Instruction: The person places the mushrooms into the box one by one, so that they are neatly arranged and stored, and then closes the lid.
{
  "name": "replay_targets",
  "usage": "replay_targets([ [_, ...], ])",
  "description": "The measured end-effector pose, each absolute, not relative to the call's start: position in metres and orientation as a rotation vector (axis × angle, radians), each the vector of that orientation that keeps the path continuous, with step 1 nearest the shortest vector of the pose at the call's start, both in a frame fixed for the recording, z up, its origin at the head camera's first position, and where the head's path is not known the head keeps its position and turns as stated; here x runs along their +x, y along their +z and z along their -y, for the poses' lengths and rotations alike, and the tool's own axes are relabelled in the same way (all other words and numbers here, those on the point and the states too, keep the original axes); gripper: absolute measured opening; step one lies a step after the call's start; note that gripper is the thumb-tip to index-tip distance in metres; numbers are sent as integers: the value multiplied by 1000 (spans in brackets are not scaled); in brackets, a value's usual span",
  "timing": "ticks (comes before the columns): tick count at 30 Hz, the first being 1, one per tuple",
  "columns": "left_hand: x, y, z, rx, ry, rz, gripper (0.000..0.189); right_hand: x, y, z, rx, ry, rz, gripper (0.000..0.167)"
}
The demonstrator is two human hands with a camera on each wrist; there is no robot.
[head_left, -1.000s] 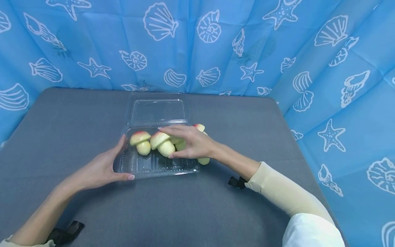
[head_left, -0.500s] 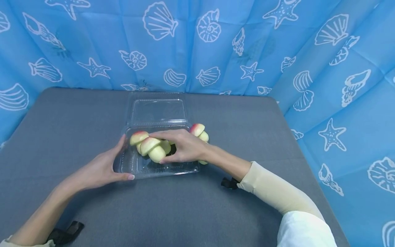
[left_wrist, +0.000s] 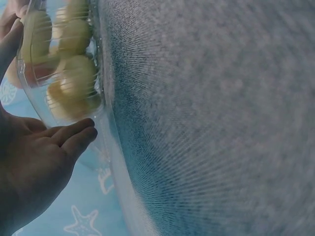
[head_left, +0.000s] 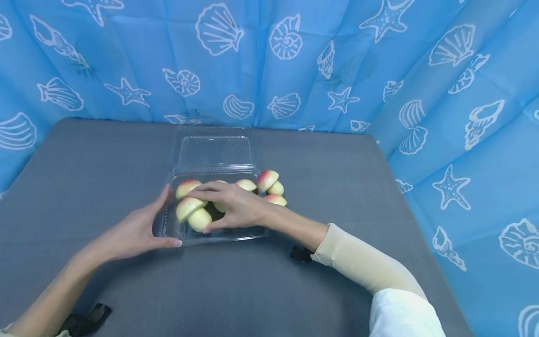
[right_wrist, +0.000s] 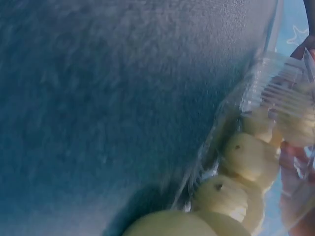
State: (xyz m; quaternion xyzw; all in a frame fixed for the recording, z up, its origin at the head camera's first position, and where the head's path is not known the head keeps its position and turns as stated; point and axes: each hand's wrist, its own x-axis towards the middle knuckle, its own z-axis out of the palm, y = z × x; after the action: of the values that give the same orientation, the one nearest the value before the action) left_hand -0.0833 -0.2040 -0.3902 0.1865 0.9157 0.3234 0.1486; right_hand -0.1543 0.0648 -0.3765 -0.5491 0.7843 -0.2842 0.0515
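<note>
In the head view, my right hand pinches a mushroom-shaped piece, pale yellow with a reddish cap, between thumb and fingers. It is at the front left of a clear plastic clamshell container. More such mushrooms sit in the tray's back row, partly hidden by the hand. My left hand lies against the container's left end, fingers along the side and thumb at the front corner. The left wrist view shows straight fingers against the clear wall, with mushrooms behind it.
The container's lid lies folded back behind the tray. To the right of the tray stand a mushroom and another one half hidden behind the right wrist. Grey cloth covers the table; a blue shell-print curtain hangs behind.
My right hand has carried the mushroom leftward and toward the front of the tray. More mushrooms show behind it and at the right. The left hand has stayed at the container's end.
</note>
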Motion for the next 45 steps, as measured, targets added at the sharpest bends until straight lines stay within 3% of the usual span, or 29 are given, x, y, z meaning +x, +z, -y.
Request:
replay_targets([
  [24,-82,-388,203,517,939,-2613,134,-145,-389,-45,-1738,-689,-2423,80],
  [45,-82,-389,201,518,939,-2618,134,-149,-381,-59,-1583,-889,-2271,63],
])
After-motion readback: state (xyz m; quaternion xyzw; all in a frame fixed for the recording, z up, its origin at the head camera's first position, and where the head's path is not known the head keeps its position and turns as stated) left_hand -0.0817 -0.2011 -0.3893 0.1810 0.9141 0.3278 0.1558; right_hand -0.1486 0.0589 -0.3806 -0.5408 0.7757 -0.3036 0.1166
